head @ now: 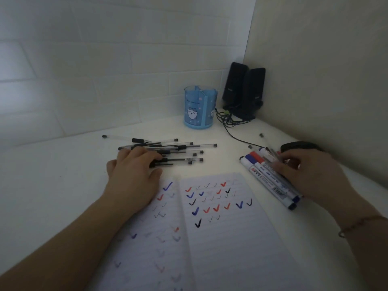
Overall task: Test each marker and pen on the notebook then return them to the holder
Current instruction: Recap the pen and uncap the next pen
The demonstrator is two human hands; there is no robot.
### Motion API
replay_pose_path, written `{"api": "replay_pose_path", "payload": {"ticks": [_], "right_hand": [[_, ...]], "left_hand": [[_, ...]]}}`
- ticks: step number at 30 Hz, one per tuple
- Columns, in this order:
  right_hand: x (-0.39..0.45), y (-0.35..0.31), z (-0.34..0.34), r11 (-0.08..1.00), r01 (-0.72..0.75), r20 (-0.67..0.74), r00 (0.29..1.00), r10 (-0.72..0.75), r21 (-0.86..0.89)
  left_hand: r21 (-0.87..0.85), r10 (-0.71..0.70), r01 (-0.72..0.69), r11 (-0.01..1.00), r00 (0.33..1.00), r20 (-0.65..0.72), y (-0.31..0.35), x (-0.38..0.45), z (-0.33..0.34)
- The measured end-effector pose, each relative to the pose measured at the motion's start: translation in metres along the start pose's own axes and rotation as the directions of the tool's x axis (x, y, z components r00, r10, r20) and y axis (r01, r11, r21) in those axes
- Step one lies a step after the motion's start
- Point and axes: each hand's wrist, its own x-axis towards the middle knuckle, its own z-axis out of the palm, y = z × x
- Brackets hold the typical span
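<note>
Left hand (pixel 134 173) flat on pens (pixel 178 153), right hand (pixel 310 175) gripping markers (pixel 264 171), speakers (pixel 243 91) beside holder (pixel 200 107)

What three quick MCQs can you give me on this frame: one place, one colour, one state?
1. Where does the holder stand?
A. on the notebook
B. at the back of the desk, left of the speakers
C. under the left hand

2. What colour is the holder?
A. blue
B. red
C. black

3. What is the left hand doing?
A. writing on the notebook
B. resting on the pile of pens
C. lifting the holder

Key: 1 B, the holder stands near the wall beside the speakers. 2 A, its wall is blue with a white cartoon figure. 3 B, its fingers lie over the pens on the desk, while the right hand is on the markers.
</note>
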Motion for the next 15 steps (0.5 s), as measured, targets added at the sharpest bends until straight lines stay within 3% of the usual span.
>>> {"api": "replay_pose_path", "payload": {"ticks": [6,10,12,15], "right_hand": [[-0.003,-0.008,0.001,1.0,0.005,0.072,0.997,-0.003,-0.025],[-0.003,-0.005,0.002,0.999,0.032,-0.037,0.999,-0.031,0.025],[-0.006,-0.01,0.0,0.988,0.097,-0.145,0.986,-0.079,0.122],[-0.023,-0.034,-0.005,0.879,0.276,-0.211,0.955,-0.207,0.389]], "left_hand": [[-0.029,-0.039,0.039,0.999,0.999,0.003,-0.002,0.003,0.001],[-0.019,0.019,-0.019,1.0,1.0,-0.015,-0.003,0.004,0.002],[-0.127,0.121,-0.132,0.983,0.989,-0.089,-0.001,0.003,0.001],[-0.372,0.336,-0.394,0.841,0.918,-0.211,0.014,-0.002,-0.011]]}}
